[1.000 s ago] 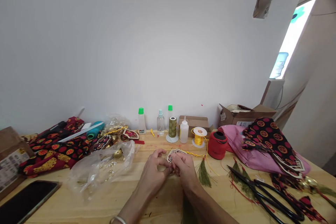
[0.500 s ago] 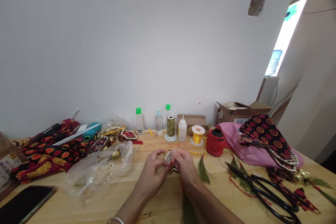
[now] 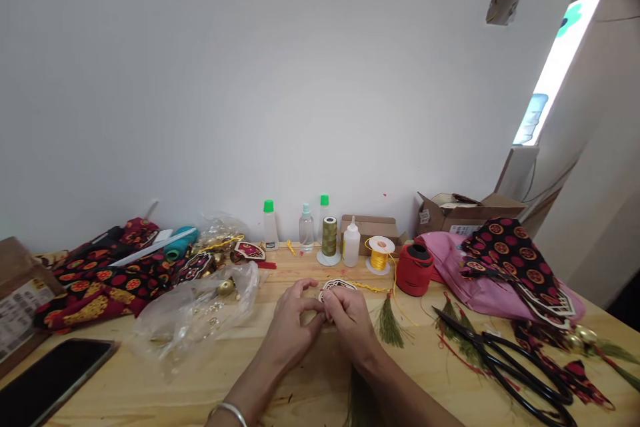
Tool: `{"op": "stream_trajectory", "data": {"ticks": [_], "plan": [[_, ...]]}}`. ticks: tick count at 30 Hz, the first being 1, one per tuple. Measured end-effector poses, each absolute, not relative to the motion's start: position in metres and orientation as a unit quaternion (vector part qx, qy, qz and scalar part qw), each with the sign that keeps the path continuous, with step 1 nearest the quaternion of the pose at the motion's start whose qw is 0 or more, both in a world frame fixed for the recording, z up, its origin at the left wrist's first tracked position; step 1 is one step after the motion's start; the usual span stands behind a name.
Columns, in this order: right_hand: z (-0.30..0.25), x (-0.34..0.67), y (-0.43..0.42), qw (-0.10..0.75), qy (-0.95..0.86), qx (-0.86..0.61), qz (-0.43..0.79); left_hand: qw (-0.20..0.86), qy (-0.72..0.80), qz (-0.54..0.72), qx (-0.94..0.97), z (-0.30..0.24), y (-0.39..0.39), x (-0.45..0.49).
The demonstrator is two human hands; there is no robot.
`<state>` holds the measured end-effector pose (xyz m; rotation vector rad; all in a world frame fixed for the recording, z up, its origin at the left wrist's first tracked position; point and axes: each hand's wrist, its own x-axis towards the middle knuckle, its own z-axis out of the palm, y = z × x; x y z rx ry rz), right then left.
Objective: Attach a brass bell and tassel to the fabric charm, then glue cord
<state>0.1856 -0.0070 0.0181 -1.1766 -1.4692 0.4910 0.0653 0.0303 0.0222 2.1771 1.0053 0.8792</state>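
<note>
My left hand [image 3: 294, 321] and my right hand [image 3: 353, 321] meet at the middle of the table, fingertips nearly touching. Between them is a flat ornament [image 3: 341, 284] with a pale edge and dark pattern, partly hidden behind my right fingers. My right thumb and fingers pinch it. The left fingers are curled, with thumb and forefinger together at its near side; what lies between those tips is too small to see. A dark green tassel [image 3: 361, 403] hangs under my right forearm. Another green tassel [image 3: 391, 323] lies to the right of my right hand.
Black scissors [image 3: 483, 340] lie at the right, near pink cloth [image 3: 443, 257] and patterned fabric [image 3: 510, 247]. Behind my hands stand a green thread spool [image 3: 329, 237], a glue bottle [image 3: 351, 245], yellow cord [image 3: 379, 260] and red thread [image 3: 416, 273]. Leftward are a plastic bag [image 3: 200, 317] and a phone [image 3: 57, 377].
The ornament has turned: earlier it stood tilted between the fingertips with its key pattern showing, and now it extends behind my right fingers. The whole view has shifted slightly.
</note>
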Motion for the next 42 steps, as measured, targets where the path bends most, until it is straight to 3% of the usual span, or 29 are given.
{"op": "stream_trajectory", "data": {"ticks": [5,15,22,36,42], "plan": [[0.014,0.191,-0.002,0.574,-0.609,-0.500,0.223,0.316,0.346,0.328,0.820,0.014,0.034,0.064],[0.019,0.187,-0.010,0.601,-0.603,-0.489,0.191,0.262,0.338,0.322,0.845,0.022,0.026,0.067],[0.016,0.192,-0.003,0.598,-0.583,-0.508,0.212,0.369,0.266,0.293,0.841,0.027,0.028,0.066],[0.013,0.185,-0.004,0.563,-0.613,-0.483,0.271,0.300,0.312,0.263,0.862,0.019,0.028,0.063],[0.013,0.184,-0.002,0.574,-0.590,-0.477,0.309,0.319,0.331,0.285,0.841,0.010,0.032,0.066]]}}
